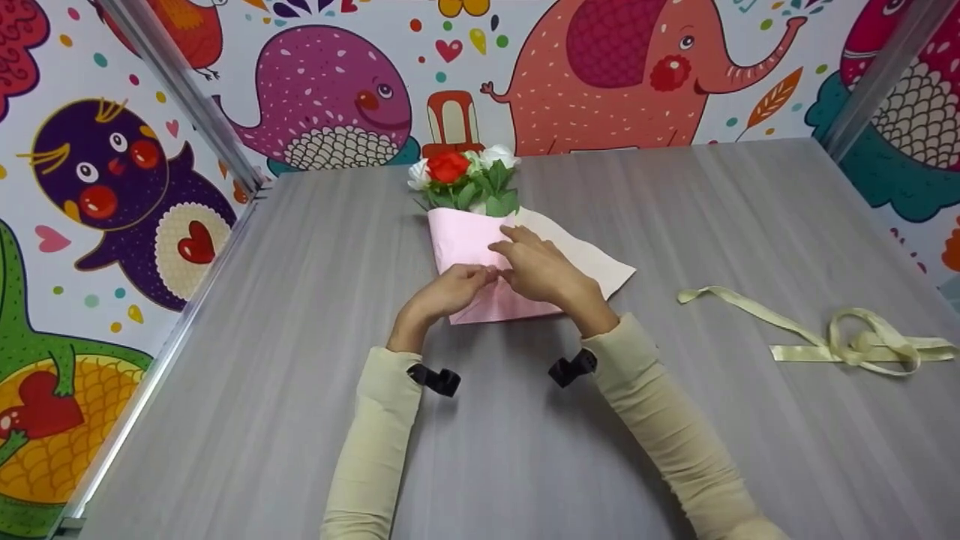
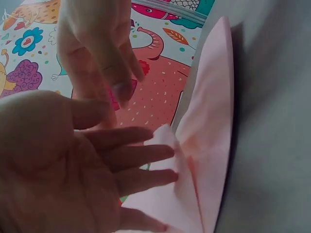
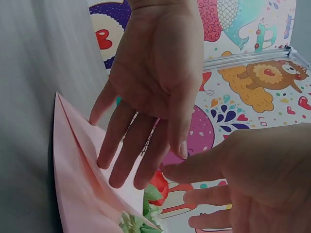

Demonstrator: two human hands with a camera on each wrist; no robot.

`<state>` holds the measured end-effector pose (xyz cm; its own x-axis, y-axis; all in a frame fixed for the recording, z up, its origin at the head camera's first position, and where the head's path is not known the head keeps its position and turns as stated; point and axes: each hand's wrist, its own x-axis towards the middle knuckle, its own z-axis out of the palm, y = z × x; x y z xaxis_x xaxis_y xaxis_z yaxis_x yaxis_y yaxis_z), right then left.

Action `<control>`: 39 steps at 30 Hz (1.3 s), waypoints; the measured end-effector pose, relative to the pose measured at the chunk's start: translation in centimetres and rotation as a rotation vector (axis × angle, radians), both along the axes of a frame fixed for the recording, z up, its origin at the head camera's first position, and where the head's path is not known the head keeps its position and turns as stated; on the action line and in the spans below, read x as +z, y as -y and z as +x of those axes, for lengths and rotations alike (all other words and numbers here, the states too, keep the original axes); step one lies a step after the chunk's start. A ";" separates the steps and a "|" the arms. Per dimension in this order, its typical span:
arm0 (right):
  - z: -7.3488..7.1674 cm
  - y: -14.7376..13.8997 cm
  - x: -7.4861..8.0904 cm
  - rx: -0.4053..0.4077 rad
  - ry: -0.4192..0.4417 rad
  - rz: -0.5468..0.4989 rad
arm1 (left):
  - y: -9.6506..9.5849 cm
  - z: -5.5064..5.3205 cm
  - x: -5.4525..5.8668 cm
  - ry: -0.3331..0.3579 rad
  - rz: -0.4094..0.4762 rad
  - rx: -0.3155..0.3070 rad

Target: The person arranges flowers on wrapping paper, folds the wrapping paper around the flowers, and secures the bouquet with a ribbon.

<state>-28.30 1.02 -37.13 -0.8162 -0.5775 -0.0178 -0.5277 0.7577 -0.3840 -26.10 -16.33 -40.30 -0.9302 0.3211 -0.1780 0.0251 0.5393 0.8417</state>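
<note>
A bouquet with a red rose (image 1: 448, 167), white flowers (image 1: 498, 156) and green leaves lies on the table, its lower part covered by pink wrapping paper (image 1: 461, 236). A cream-coloured part of the wrap (image 1: 577, 251) spreads out to the right. My left hand (image 1: 450, 291) rests its extended fingertips on the folded pink paper, as the left wrist view shows. Close beside it, my right hand (image 1: 536, 266) is over the paper's right side with fingers extended and spread. Neither hand is curled round anything. The flower stems are hidden inside the paper.
A pale yellow-green ribbon (image 1: 870, 346) lies partly looped at the right of the grey wood-grain table (image 1: 300, 300). Behind stands a wall panel with cartoon animals (image 1: 337, 90). Metal frame posts (image 1: 187, 90) rise at the corners. Each wrist carries a black strap mount (image 1: 435, 379).
</note>
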 end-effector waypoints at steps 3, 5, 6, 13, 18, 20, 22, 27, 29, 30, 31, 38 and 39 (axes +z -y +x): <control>-0.2 0.0 -0.3 -0.016 0.025 0.003 | 0.2 -0.1 -0.3 0.014 -0.018 -0.056; -0.2 0.1 -0.4 -0.014 0.037 0.002 | 0.4 -0.3 -0.6 0.021 -0.041 -0.112; -0.3 0.2 -0.5 -0.011 0.044 -0.002 | 0.5 -0.3 -0.6 0.019 -0.062 -0.143; -0.8 1.6 -1.5 0.071 0.076 -0.058 | 1.9 -0.6 -0.7 0.013 -0.159 -0.358; -1.6 2.8 -3.1 0.107 0.079 -0.114 | 2.6 -0.7 -0.8 -0.007 -0.141 -0.490; -1.9 3.1 -3.9 0.105 0.056 -0.099 | 2.6 -0.7 -0.9 -0.020 -0.157 -0.559; -2.1 3.3 -4.7 0.096 0.045 -0.061 | 2.6 -0.8 -1.0 -0.013 -0.170 -0.610; -2.4 3.1 -6.1 0.033 0.115 0.059 | 2.8 -0.6 -0.4 0.035 -0.161 -0.595; -2.5 2.9 -6.3 0.011 0.144 0.094 | 3.2 -0.4 0.1 0.016 -0.184 -0.519; -2.5 2.9 -6.4 0.002 0.156 0.103 | 3.4 -0.3 0.4 -0.008 -0.205 -0.458; -2.6 2.9 -6.4 -0.006 0.165 0.108 | 3.6 -0.2 0.7 -0.034 -0.235 -0.376; -2.7 3.2 -6.4 -0.038 0.225 0.133 | 4.5 -0.7 0.5 -0.028 -0.378 0.252; -2.7 3.2 -6.4 -0.037 0.233 0.137 | 4.6 -0.9 0.3 -0.004 -0.395 0.258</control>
<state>-31.03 -2.17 -43.53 -0.8013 -0.5271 -0.2830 -0.4087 0.8277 -0.3845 -26.98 -20.96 -40.03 -0.9717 -0.0126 -0.2357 -0.1490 0.8072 0.5711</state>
